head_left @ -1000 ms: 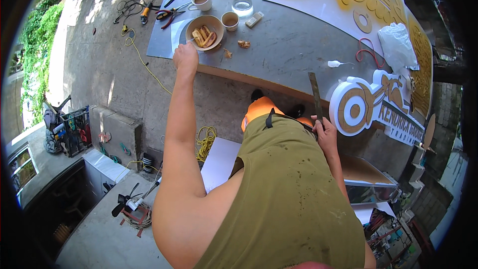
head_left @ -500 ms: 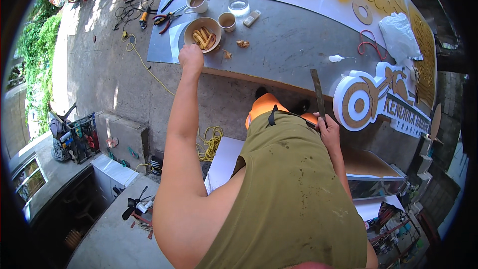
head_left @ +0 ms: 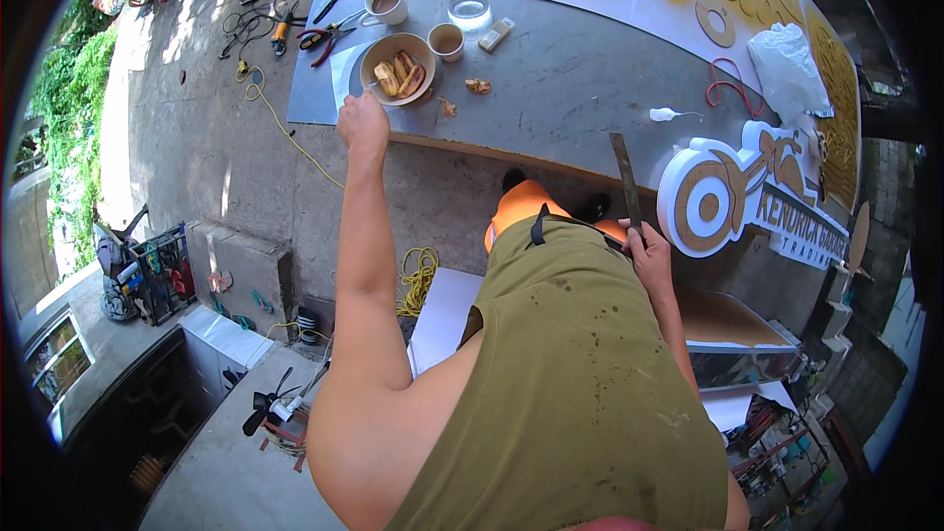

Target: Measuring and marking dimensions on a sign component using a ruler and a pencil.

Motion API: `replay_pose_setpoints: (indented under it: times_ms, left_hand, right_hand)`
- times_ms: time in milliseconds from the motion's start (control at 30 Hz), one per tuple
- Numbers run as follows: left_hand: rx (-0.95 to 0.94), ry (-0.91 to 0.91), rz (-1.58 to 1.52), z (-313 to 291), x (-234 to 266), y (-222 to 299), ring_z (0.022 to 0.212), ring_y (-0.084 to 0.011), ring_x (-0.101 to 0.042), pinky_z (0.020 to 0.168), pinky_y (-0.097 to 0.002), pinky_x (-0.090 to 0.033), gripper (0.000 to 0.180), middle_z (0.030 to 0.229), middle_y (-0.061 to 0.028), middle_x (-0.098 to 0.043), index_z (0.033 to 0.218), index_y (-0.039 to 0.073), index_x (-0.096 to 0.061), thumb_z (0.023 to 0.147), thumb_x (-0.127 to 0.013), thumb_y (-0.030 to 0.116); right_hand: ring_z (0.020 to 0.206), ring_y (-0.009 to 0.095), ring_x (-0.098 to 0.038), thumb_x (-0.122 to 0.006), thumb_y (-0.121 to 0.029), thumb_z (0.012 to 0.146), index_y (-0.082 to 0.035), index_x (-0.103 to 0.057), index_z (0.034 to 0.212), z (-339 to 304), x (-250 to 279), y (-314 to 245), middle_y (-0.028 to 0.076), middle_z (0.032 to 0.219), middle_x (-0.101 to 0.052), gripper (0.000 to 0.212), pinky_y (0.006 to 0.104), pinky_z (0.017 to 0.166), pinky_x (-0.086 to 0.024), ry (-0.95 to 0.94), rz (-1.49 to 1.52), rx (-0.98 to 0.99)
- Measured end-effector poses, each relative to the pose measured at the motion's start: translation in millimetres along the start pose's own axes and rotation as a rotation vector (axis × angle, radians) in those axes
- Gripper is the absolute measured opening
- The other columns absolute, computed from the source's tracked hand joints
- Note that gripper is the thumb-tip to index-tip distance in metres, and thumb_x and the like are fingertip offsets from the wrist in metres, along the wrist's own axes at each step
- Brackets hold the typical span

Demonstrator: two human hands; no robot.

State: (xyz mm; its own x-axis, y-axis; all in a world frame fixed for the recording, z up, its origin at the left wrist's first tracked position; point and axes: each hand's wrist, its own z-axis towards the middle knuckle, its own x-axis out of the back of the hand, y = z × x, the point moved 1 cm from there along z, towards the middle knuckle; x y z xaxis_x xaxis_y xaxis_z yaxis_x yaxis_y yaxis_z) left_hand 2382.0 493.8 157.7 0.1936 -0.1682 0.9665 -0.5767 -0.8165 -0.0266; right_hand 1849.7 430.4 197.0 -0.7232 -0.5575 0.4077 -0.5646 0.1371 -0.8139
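The left hand [head_left: 364, 122] has eased back, pinching a thin utensil [head_left: 371, 87] at the food [head_left: 401, 75] beyond its grip, apparently spearing, next needing steadiness, while the right hand [head_left: 648, 258] clasps a dark bar [head_left: 625, 175].

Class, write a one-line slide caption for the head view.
Left hand holds a thin utensil at a bowl of browned food; right hand grips a flat dark bar.
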Motion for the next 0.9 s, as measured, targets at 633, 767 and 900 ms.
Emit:
replay_pose_setpoints:
  times_ms: [633, 767, 900]
  left_hand:
    - [-0.088, 0.003, 0.131, 9, -7, 10, 0.107, -0.0353, -0.068, 0.089, -0.0441, -0.057, 0.030, 0.117, -0.0200, -0.066, 0.109, 0.004, -0.075, 0.100, -0.048, 0.016]
    - [-0.113, 0.008, 0.130, 11, -10, 13, 0.106, -0.0340, -0.068, 0.088, -0.0429, -0.057, 0.029, 0.117, -0.0195, -0.067, 0.107, 0.005, -0.075, 0.100, -0.049, 0.015]
    - [-0.101, -0.008, 0.125, 13, -18, 12, 0.105, -0.0343, -0.068, 0.089, -0.0433, -0.057, 0.029, 0.119, -0.0198, -0.066, 0.109, 0.004, -0.075, 0.100, -0.049, 0.015]
  right_hand:
    - [0.064, 0.006, -0.050, -0.056, -0.011, 0.103, -0.003, -0.071, 0.117, 8, -2, 2, 0.000, 0.069, -0.057, 0.022, 0.0264, 0.060, -0.042, -0.024, 0.019, -0.011]
    - [0.064, 0.006, -0.050, -0.056, -0.011, 0.103, -0.003, -0.071, 0.117, 8, -2, -3, -0.001, 0.070, -0.057, 0.022, 0.0262, 0.060, -0.042, -0.027, 0.013, -0.013]
    - [0.064, 0.006, -0.050, -0.056, -0.010, 0.102, -0.003, -0.071, 0.118, 7, -2, -2, -0.001, 0.070, -0.057, 0.022, 0.0260, 0.059, -0.042, -0.025, 0.010, -0.013]
